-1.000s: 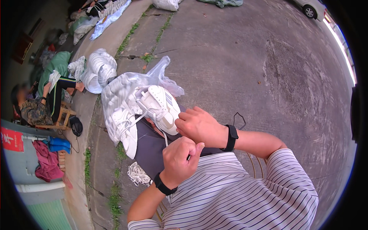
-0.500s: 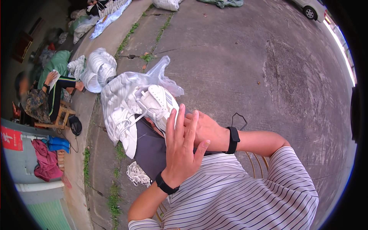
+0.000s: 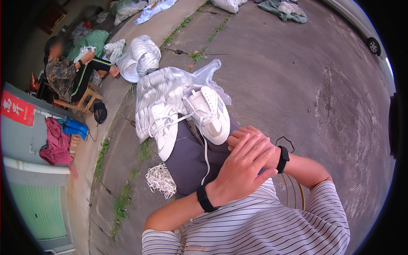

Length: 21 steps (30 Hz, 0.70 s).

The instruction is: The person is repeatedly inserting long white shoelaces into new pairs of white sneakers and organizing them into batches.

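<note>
Two white sneakers rest over my dark-clad lap: the left sneaker [image 3: 163, 129] and the right sneaker [image 3: 216, 123], which has grey and beige panels. White laces run between them, and a loose lace [image 3: 207, 157] trails down the dark cloth [image 3: 185, 157]. My left hand [image 3: 243, 165] is open, its long fingers laid across the back of my right hand [image 3: 242, 135]. Beneath it, my right hand looks open and holds nothing visible; part of it is covered. Both hands are apart from the sneakers, just nearer to me.
Beyond my knees lies a clear plastic bag [image 3: 148, 91] of white shoes. A heap of white laces [image 3: 161, 179] sits left of my lap. Back left, a seated person [image 3: 61, 76] handles a white item beside a green sack [image 3: 95, 40]. A car [image 3: 361, 21] stands far right.
My hands have drawn back from the right sneaker toward my body and to the right, uncovering its toe. The view has shifted too. The seated person's hands have risen.
</note>
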Motion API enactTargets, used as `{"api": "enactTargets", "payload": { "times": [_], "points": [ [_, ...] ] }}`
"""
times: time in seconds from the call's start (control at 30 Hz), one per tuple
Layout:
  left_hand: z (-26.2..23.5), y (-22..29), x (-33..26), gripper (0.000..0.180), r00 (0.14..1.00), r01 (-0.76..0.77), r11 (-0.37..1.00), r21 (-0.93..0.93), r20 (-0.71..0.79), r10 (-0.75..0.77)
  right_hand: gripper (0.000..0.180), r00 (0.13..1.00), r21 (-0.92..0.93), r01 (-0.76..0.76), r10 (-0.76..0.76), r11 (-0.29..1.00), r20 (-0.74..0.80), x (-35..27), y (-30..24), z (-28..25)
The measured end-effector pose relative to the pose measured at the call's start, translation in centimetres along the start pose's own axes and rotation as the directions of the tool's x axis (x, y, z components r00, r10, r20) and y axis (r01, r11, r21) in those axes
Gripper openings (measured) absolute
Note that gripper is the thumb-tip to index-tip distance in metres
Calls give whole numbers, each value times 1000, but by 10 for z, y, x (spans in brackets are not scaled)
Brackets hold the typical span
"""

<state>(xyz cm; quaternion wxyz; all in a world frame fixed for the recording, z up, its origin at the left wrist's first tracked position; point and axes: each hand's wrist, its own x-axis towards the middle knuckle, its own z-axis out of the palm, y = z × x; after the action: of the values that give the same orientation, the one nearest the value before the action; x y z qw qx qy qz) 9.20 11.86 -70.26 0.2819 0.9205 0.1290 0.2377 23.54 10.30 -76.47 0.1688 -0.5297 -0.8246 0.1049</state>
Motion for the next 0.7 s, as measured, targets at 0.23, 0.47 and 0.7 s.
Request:
{"api": "enactTargets", "payload": {
  "times": [0.23,0.47,0.7],
  "points": [
    [-42,-92,-33,42,873,410,898,156,-353,-337,10,976,247,-153,185,957,-112,32,-5,-13],
    [-60,-150,-48,38,825,563,698,441,-336,-453,39,919,285,-153,242,946,-310,61,-12,10],
    [-75,-122,-52,11,880,465,755,462,-333,-339,47,894,361,-158,288,919,-343,78,-23,23]
  ]
}}
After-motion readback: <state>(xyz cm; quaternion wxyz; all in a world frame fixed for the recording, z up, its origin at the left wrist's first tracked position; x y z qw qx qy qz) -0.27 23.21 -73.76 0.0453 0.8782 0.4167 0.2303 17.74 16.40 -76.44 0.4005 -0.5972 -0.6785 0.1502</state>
